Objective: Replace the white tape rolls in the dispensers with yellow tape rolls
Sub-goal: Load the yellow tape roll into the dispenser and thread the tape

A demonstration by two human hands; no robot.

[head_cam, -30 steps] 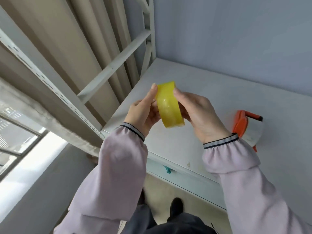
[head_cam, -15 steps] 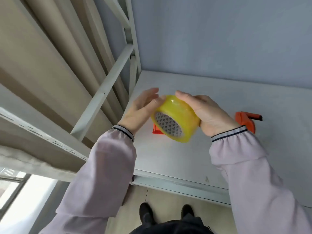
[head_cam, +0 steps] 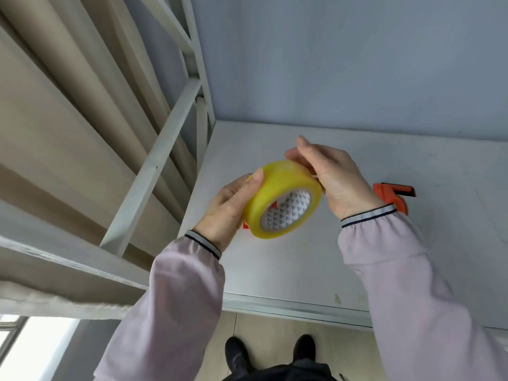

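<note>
A yellow tape roll (head_cam: 277,193) with a white patterned core is held in the air above the table, its open side facing me. My left hand (head_cam: 228,207) grips its left edge, thumb on the outer face. My right hand (head_cam: 332,177) holds its upper right side, fingers curled over the top. An orange tape dispenser (head_cam: 393,195) lies on the table just behind my right wrist, mostly hidden. A second orange piece (head_cam: 245,224) peeks out under the roll; most of it is covered.
The pale grey table (head_cam: 288,270) meets a blue-grey wall at the back. A white metal shelf frame (head_cam: 154,166) and beige curtains stand to the left. The table's front edge (head_cam: 297,307) runs above the floor, where my shoes show.
The roll has turned from edge-on to showing its core. My left hand shifted from the roll's top to its left edge, and my right hand moved higher over it. The camera tilted.
</note>
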